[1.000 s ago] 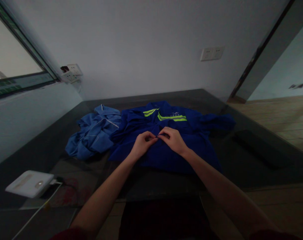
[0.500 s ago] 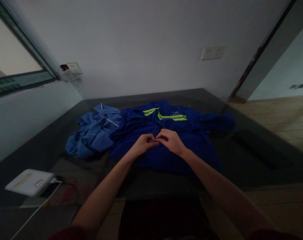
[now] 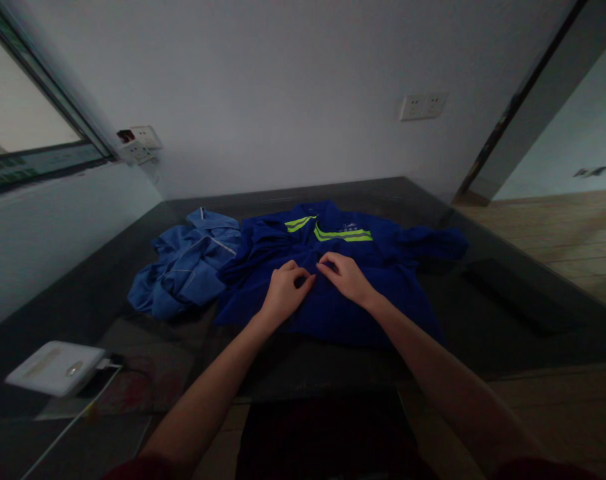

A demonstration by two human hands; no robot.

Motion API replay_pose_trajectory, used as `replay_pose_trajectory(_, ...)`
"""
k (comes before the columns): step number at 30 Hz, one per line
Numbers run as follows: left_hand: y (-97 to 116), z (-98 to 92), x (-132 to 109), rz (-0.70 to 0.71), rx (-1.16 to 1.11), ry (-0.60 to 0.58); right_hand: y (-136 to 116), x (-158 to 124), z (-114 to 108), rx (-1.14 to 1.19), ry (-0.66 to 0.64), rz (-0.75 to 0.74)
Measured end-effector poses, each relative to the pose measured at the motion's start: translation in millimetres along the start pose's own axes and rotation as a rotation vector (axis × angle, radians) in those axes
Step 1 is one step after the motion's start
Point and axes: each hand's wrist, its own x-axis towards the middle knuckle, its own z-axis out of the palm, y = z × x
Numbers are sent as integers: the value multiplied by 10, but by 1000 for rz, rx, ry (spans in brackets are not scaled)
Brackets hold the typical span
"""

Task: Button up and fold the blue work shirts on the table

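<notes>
A dark blue work jacket [image 3: 393, 287] lies spread on the dark table, its collar toward the wall and yellow-green reflective stripes across the chest. Both my hands are over the middle of its front, below the stripes. My left hand [image 3: 287, 290] is closed in a pinch, thumb and forefinger meeting at the jacket's front edge. My right hand [image 3: 347, 279] pinches the cloth just beside it, slightly farther from me. A small gap separates the two sets of fingertips. What exactly lies between the fingertips is too small and dark to make out.
A crumpled lighter blue garment [image 3: 185, 263] with white piping touches the jacket's left side. At the table's left front is a white device [image 3: 57, 367] with a cable. A dark flat object [image 3: 523, 297] lies right. Wall sockets [image 3: 423, 107] are behind the table [image 3: 283, 373].
My fingertips, which were together, have moved slightly apart. The right hand has shifted a little away from me, and the left wrist has turned more upright. The jacket stays in place.
</notes>
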Motion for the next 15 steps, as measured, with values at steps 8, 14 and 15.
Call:
replay_pose_trajectory(8, -93, 53, 38, -85, -102, 54, -49, 12, -30, 153, -25, 32)
replay_pose_trajectory(14, -144, 75, 65, -152, -251, 43, -50, 16, -53, 129, -69, 57)
replay_pose_trajectory(15, -151, 81, 69, -166, -276, 34, -48, 16, -50, 127, -75, 56)
